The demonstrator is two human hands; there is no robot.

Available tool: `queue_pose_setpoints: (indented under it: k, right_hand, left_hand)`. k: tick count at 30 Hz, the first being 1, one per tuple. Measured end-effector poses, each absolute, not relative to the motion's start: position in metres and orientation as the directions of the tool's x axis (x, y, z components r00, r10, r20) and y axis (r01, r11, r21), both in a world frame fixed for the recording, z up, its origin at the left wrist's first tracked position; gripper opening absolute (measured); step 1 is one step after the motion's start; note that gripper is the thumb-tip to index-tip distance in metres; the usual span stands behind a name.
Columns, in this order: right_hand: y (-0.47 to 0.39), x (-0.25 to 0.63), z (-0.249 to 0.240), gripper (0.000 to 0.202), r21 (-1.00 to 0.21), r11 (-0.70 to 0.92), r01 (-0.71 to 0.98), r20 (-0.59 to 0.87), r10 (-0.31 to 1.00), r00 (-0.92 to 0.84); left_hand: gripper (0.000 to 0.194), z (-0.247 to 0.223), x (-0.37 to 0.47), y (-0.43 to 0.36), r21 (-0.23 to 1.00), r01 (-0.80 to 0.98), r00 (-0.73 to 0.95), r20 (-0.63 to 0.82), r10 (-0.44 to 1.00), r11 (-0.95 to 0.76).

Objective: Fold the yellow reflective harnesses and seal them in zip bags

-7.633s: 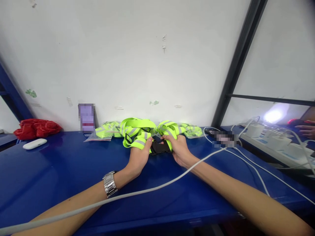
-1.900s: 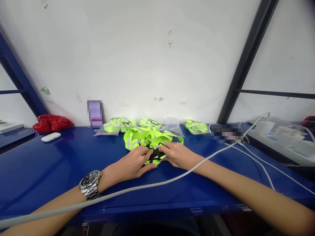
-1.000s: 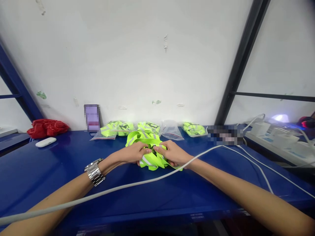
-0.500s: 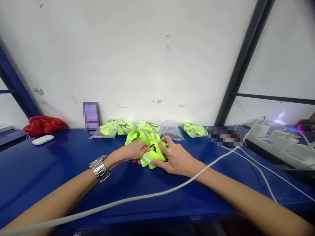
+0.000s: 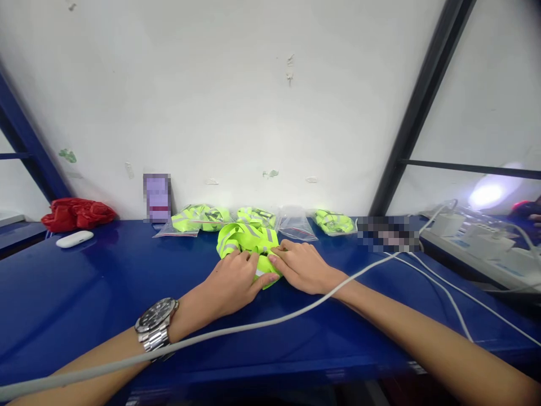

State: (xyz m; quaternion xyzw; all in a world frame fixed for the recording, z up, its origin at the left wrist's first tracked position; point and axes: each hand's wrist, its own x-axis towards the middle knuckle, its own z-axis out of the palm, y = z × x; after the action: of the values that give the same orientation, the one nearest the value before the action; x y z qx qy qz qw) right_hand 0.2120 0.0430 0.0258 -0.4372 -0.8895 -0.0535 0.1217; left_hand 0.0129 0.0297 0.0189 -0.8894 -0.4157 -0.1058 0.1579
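A neon-yellow reflective safety strap (image 5: 245, 235), with silver-grey stripes, lies in a loose coil on the blue table in front of me. My left hand (image 5: 234, 282) is closed on its near left side, back of the hand up and thumb pointing right. From the right, my right hand (image 5: 303, 267) pinches the near right part of the coil, its fingertips close to the left thumb. The hands cover the coil's front and part of its dark middle. Behind it sit clear plastic bags with similar yellow straps (image 5: 196, 217), (image 5: 333, 221).
A flat clear zip bag (image 5: 296, 224) lies behind my right hand. A white cable (image 5: 270, 322) crosses in front of both forearms. At left are a red plastic bag (image 5: 78, 214), a white case (image 5: 75, 239) and a propped phone (image 5: 158, 197). White chargers (image 5: 482, 239) stand at right.
My left hand has turned palm down and moved nearer over the coil's front. My right hand has closed in from a wider spread. The coil's near part is more covered.
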Motion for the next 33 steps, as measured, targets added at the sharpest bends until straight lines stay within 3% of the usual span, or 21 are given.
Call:
queue_pose_setpoints:
  k: [6,12,17,21,23,25,27,30,33]
  right_hand:
    - [0.049,0.215,0.021,0.042,-0.301,0.686,0.663,0.336,0.727,-0.599]
    - [0.055,0.215,0.015,0.033,-0.543,0.647,0.536,0.372,0.757,-0.537]
    - [0.063,0.219,0.012,0.027,-0.626,0.629,0.461,0.39,0.764,-0.513]
    - [0.061,0.228,0.021,0.041,-0.736,0.485,0.472,0.342,0.869,-0.359]
    - [0.056,0.234,0.03,0.046,-0.623,0.552,0.554,0.424,0.834,-0.353]
    - [0.05,0.242,0.039,0.048,-0.363,0.661,0.656,0.496,0.734,-0.465]
    - [0.048,0.248,0.044,0.037,-0.197,0.71,0.676,0.426,0.683,-0.593]
    - [0.054,0.254,0.042,0.02,-0.201,0.72,0.664,0.294,0.691,-0.66]
    - [0.065,0.253,0.03,0.023,-0.227,0.688,0.689,0.304,0.723,-0.621]
  left_hand:
    - [0.053,0.031,0.031,0.03,-0.135,0.857,0.515,0.233,0.825,-0.497]
    - [0.058,0.016,0.039,0.028,-0.171,0.866,0.499,0.331,0.801,-0.469]
    - [0.059,0.009,0.032,0.028,-0.293,0.812,0.581,0.345,0.737,-0.504]
    - [0.055,0.012,0.028,0.03,-0.315,0.805,0.59,0.333,0.736,-0.503]
    - [0.05,0.014,0.027,0.031,-0.308,0.809,0.584,0.329,0.742,-0.5]
    - [0.047,0.014,0.028,0.031,-0.308,0.813,0.579,0.328,0.747,-0.495]
    - [0.046,0.013,0.029,0.032,-0.313,0.81,0.581,0.322,0.747,-0.495]
    - [0.045,0.011,0.03,0.033,-0.323,0.806,0.586,0.319,0.745,-0.496]
    - [0.044,0.009,0.027,0.03,-0.316,0.808,0.584,0.328,0.742,-0.497]
